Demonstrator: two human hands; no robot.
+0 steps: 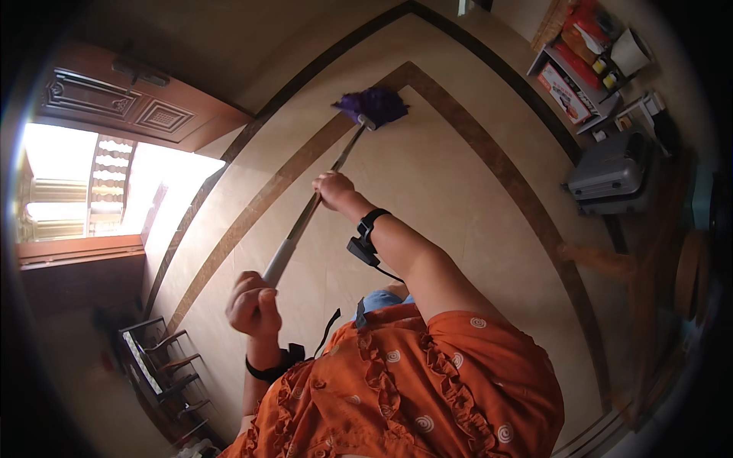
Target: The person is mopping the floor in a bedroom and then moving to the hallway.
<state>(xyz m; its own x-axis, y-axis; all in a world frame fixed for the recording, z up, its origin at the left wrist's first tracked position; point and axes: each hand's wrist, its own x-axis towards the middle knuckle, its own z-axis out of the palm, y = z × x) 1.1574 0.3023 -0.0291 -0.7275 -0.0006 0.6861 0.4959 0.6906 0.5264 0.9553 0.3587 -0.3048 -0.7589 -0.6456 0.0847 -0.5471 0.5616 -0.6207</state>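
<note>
Both hands grip the mop handle closed: left hand at its end, right hand further ahead. It seems light and stiff; purple mop head soft.

Both hands grip a mop handle — the left hand closed at its near end, the right hand wrapped higher up. Its purple head rests on the tiled floor, upper centre — a grey suitcase at right.
</note>
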